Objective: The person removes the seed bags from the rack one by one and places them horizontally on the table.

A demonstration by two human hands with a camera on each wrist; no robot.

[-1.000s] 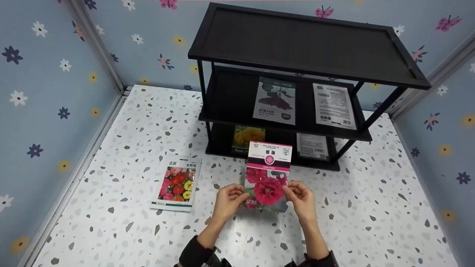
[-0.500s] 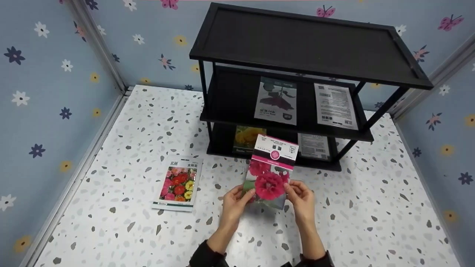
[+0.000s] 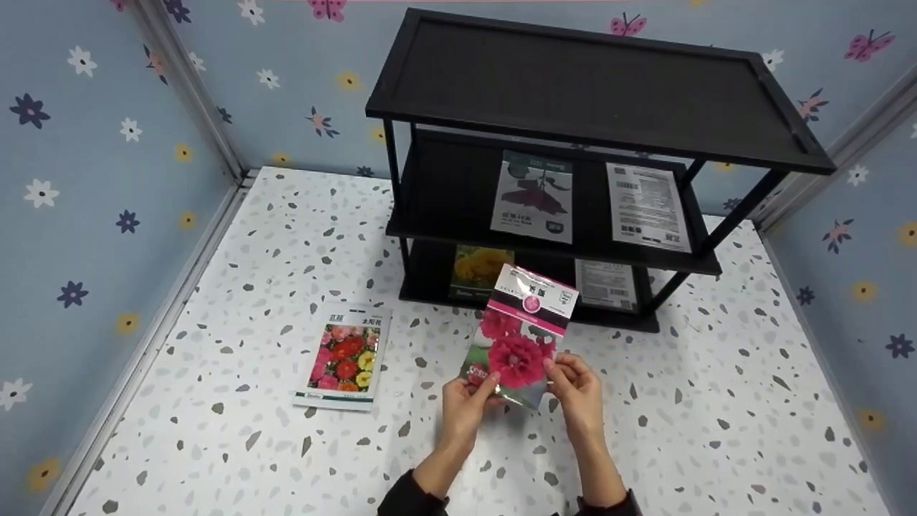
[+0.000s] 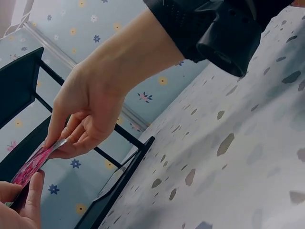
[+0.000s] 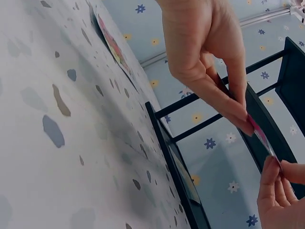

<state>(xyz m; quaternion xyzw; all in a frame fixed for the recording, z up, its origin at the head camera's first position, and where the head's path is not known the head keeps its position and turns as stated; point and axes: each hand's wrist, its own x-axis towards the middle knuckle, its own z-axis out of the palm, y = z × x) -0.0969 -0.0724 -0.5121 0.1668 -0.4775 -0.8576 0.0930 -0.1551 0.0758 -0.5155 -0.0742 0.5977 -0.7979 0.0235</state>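
Observation:
Both hands hold a seed packet (image 3: 521, 358) with large pink flowers and a white and pink header, raised above the tabletop and slightly rotated. My left hand (image 3: 467, 410) pinches its lower left edge, thumb on the front. On the right edge, the thumb and fingers of my right hand (image 3: 579, 394) grip it. Seen edge-on in the left wrist view, the packet (image 4: 33, 167) spans between my left hand (image 4: 90, 105) and the other hand. From the right wrist, my right hand (image 5: 209, 62) pinches one end of the thin packet (image 5: 259, 133).
A black shelf rack (image 3: 594, 93) stands behind the hands. Its middle shelf bears a grey flower packet (image 3: 534, 197) and a back-facing packet (image 3: 648, 206); below lie a yellow-flower packet (image 3: 478, 269) and another back-facing packet (image 3: 606, 284). A multicoloured flower packet (image 3: 344, 358) lies left.
The pink-flower packet has rotated clockwise between the hands. My left hand has shifted right and a little down along its lower edge; the other packets stay put.

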